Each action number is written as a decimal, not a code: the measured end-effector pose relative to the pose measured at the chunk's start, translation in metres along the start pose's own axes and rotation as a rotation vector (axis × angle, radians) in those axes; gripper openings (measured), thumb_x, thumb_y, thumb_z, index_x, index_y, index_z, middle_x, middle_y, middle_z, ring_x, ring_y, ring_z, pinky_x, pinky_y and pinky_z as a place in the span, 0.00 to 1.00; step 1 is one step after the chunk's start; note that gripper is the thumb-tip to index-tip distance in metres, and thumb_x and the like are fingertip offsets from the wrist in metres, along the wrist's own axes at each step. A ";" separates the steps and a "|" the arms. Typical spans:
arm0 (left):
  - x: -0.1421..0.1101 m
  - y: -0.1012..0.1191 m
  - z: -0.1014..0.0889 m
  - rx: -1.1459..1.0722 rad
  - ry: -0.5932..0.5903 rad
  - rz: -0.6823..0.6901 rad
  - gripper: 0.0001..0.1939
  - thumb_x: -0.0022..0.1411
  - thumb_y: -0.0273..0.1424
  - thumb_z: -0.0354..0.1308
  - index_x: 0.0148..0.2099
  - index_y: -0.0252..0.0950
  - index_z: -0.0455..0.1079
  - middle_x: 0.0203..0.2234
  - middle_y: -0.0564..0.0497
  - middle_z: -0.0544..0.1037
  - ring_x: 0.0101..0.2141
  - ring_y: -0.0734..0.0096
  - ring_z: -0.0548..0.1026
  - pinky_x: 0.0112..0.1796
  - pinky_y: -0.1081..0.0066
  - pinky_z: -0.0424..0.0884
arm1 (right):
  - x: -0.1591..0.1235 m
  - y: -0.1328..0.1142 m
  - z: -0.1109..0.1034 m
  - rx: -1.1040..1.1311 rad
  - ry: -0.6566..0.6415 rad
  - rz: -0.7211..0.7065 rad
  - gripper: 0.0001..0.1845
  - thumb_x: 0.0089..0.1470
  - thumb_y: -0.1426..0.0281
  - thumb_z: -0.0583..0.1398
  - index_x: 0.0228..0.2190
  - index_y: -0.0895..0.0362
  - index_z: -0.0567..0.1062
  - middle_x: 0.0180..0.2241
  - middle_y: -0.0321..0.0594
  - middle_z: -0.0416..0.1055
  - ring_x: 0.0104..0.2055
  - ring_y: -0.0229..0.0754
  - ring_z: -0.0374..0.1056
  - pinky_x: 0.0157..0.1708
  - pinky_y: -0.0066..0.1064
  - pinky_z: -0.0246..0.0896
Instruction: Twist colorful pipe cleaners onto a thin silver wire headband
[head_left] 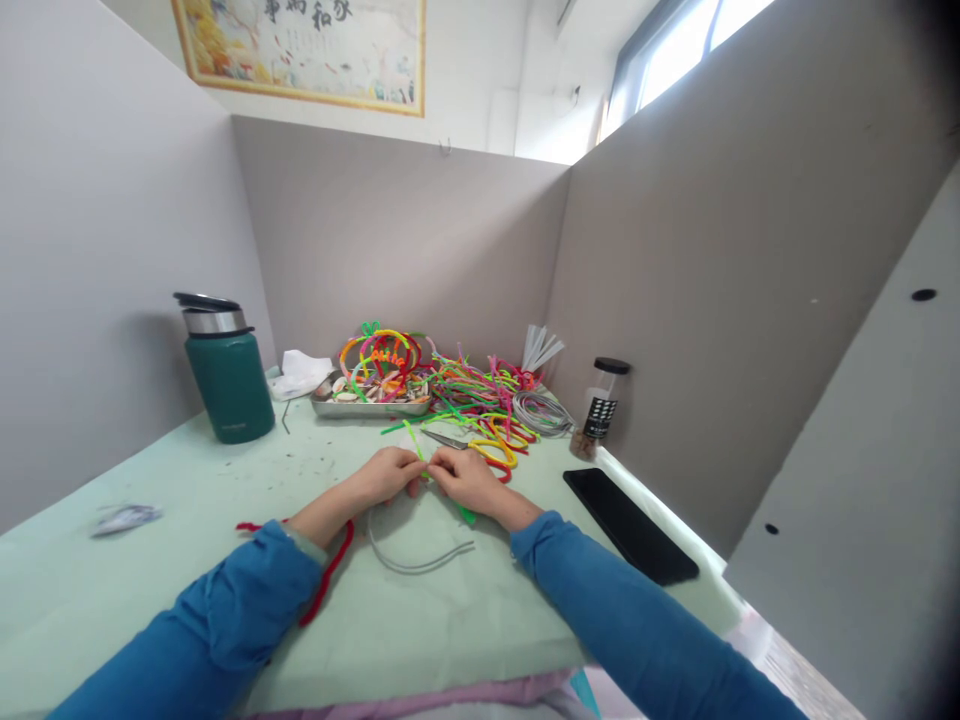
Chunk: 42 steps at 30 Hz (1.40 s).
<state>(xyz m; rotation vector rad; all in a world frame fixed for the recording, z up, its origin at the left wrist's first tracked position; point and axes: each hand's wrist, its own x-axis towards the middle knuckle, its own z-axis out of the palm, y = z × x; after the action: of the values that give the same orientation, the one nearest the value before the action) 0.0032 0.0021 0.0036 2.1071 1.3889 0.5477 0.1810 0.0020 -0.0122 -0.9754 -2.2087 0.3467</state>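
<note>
My left hand [388, 475] and my right hand [466, 478] meet over the table, fingertips pinched together on a green pipe cleaner [415, 438]. One end of it sticks up between the hands, and a green piece [466, 515] shows below the right hand. A grey wire [409, 570] curves down from under the left hand onto the cloth. Beneath the left forearm lies a red pipe cleaner [330, 578]. Just beyond the right hand are scissors [491, 455] with yellow and red handles, blades pointing left.
A metal tray [367, 408] of small pieces stands at the back, beside a heap of coloured pipe cleaners [480, 385]. A coil of grey wire [541, 412], a clear jar [600, 410] and a black phone [630, 525] are right. A green bottle [229, 385] stands left. Partitions enclose the table.
</note>
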 end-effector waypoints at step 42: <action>0.001 -0.001 0.001 0.031 0.000 -0.015 0.23 0.55 0.46 0.43 0.25 0.33 0.66 0.15 0.54 0.66 0.13 0.80 0.60 0.15 0.78 0.54 | 0.001 0.003 0.002 -0.026 -0.017 0.004 0.08 0.53 0.68 0.53 0.28 0.57 0.70 0.22 0.33 0.67 0.24 0.33 0.58 0.24 0.23 0.44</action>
<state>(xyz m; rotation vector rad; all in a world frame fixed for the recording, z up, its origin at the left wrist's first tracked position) 0.0031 0.0037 0.0024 2.1196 1.4204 0.5234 0.1810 0.0043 -0.0145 -0.9946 -2.2321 0.3304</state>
